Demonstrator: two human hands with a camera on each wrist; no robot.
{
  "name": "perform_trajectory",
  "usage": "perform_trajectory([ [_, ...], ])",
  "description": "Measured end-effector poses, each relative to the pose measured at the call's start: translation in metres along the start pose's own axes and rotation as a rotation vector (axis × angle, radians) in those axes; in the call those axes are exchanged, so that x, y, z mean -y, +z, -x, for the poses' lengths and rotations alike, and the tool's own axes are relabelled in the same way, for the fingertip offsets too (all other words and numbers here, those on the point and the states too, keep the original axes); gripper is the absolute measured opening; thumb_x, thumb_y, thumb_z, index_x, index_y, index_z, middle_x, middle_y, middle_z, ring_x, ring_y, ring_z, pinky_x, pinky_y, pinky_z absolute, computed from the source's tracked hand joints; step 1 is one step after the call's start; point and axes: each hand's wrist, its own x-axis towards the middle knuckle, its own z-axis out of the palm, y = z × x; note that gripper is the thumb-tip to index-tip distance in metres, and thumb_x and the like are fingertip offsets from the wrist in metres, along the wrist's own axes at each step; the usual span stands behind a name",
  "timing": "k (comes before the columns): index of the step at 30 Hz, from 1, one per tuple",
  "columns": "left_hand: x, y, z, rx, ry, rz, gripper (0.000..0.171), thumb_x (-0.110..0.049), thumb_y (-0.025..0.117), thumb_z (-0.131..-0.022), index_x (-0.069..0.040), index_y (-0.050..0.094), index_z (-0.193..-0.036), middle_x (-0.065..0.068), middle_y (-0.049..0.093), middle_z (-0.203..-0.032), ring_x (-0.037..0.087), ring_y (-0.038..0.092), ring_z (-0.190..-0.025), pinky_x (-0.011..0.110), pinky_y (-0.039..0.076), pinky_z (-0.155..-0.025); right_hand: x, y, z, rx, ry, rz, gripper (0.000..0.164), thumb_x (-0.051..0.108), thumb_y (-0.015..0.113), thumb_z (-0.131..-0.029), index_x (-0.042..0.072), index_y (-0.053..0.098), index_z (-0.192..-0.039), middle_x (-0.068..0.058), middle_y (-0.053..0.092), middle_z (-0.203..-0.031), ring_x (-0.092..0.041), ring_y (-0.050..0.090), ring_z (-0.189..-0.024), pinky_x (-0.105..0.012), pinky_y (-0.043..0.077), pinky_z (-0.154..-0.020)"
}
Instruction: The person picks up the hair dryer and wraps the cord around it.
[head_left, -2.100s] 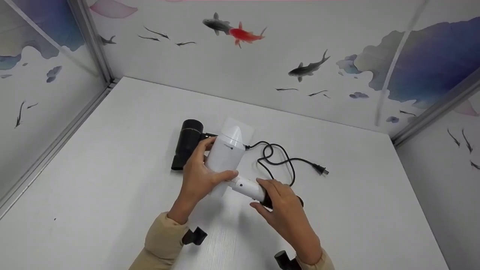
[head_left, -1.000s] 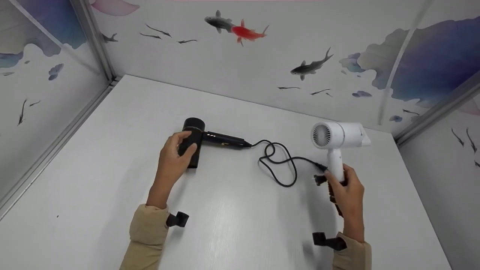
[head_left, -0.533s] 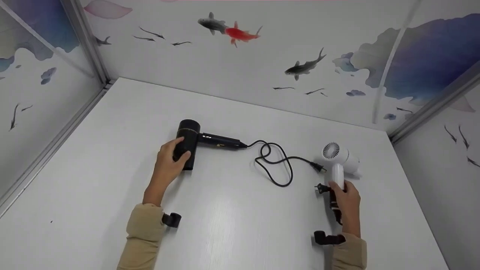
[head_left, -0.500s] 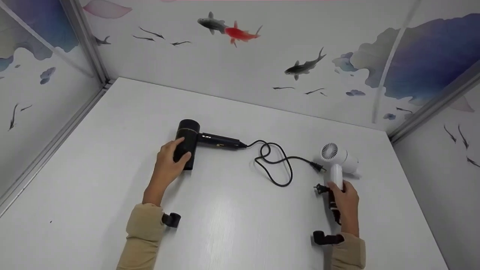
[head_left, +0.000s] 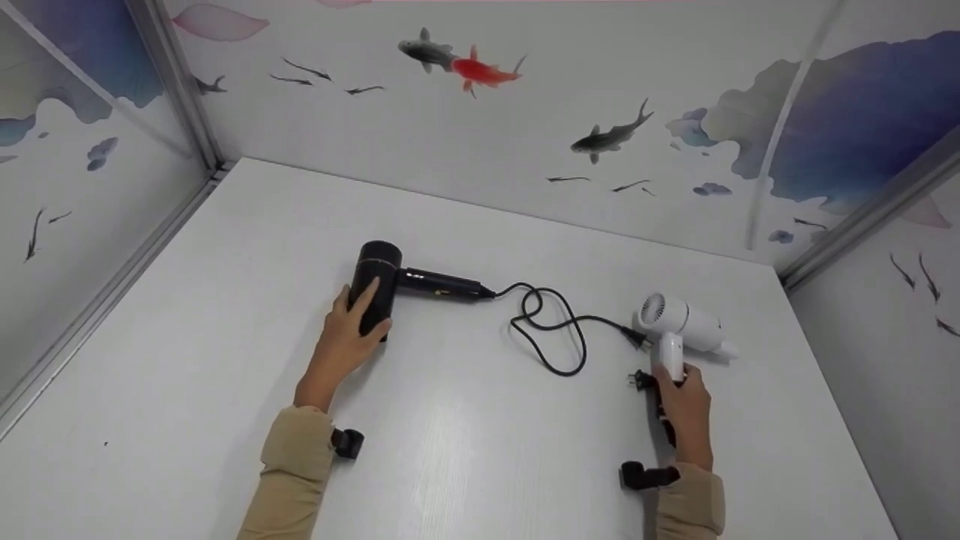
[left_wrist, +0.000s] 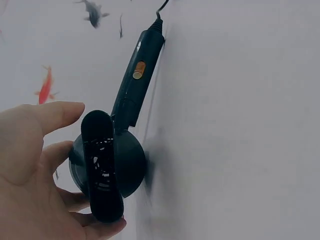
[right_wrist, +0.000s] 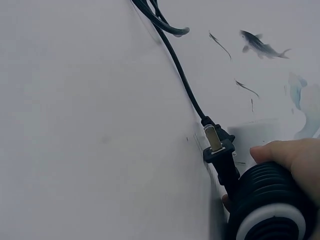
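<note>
On the left of the table lies a black hair dryer (head_left: pixel 381 256), its handle pointing right. My left hand (head_left: pixel 341 346) grips its barrel, with fingers and thumb round the body. The left wrist view faces its flat nozzle (left_wrist: pixel 95 130), with fingertips showing behind it. Over on the right, my right hand (head_left: pixel 690 409) holds the handle of a white hair dryer (head_left: pixel 697 326), whose head is low over the table. Against that handle is a bundled black cord (right_wrist: pixel 265 182), with its plug (right_wrist: pixel 220 152) sticking out beside the thumb.
The black dryer's cord (head_left: pixel 551 328) loops across the middle of the white table (head_left: pixel 450 465). Its plug (head_left: pixel 637 337) lies close beside the white dryer. Printed walls with fish (head_left: pixel 484 73) stand at the back and on both sides.
Both hands held the white hair dryer near the middle at first. My right hand has carried it right and lowered it, while my left hand has moved onto the black hair dryer.
</note>
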Motion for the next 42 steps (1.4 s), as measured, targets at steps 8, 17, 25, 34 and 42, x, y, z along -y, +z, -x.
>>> perform_trajectory([
  [8, -0.007, 0.003, 0.002, -0.063, -0.028, -0.024, 0.053, -0.032, 0.053, -0.093, -0.024, 0.035, -0.143, 0.027, 0.023, -0.143, 0.044, 0.032, -0.129, 0.057, 0.037, -0.096, -0.001, -0.007, 0.001, 0.1, 0.018, 0.041, 0.086, 0.057, 0.034, -0.093, -0.009, 0.012, -0.144, -0.033, 0.034, -0.136, -0.039, 0.048, -0.112, -0.041, 0.049, -0.08],
  [17, -0.011, 0.003, 0.0, -0.1, -0.168, 0.043, 0.081, -0.055, 0.049, -0.089, -0.004, 0.017, -0.144, 0.03, 0.032, -0.136, 0.042, 0.044, -0.115, 0.052, 0.04, -0.092, 0.004, -0.019, 0.009, 0.171, 0.039, 0.054, 0.089, 0.057, 0.037, -0.092, -0.005, 0.002, -0.146, -0.034, 0.018, -0.146, -0.045, 0.029, -0.13, -0.056, 0.03, -0.104],
  [25, 0.001, 0.009, -0.004, -0.003, -0.252, 0.068, 0.099, -0.066, 0.045, -0.085, 0.009, 0.018, -0.144, 0.03, 0.026, -0.143, 0.044, 0.034, -0.129, 0.055, 0.03, -0.105, 0.026, -0.028, 0.022, 0.108, -0.065, 0.135, 0.079, 0.044, 0.041, -0.096, -0.01, 0.01, -0.144, -0.036, 0.018, -0.143, -0.052, 0.019, -0.13, -0.062, 0.022, -0.104],
  [34, -0.002, 0.004, -0.003, -0.084, -0.238, 0.139, 0.084, -0.056, 0.054, -0.085, 0.006, 0.034, -0.138, 0.025, 0.052, -0.125, 0.033, 0.055, -0.109, 0.045, 0.045, -0.091, 0.063, -0.028, 0.047, -0.025, -0.267, 0.046, 0.067, 0.036, 0.044, -0.097, -0.006, 0.02, -0.144, -0.029, 0.026, -0.144, -0.043, 0.026, -0.134, -0.054, 0.024, -0.108],
  [42, -0.025, -0.012, 0.005, -0.196, -0.101, 0.296, 0.083, -0.051, 0.06, -0.084, -0.001, 0.029, -0.142, 0.021, 0.041, -0.14, 0.034, 0.047, -0.123, 0.046, 0.039, -0.101, 0.104, -0.016, 0.076, -0.129, -0.533, -0.045, 0.048, 0.022, 0.051, -0.096, -0.001, 0.04, -0.136, -0.018, 0.043, -0.137, -0.034, 0.043, -0.125, -0.044, 0.034, -0.102],
])
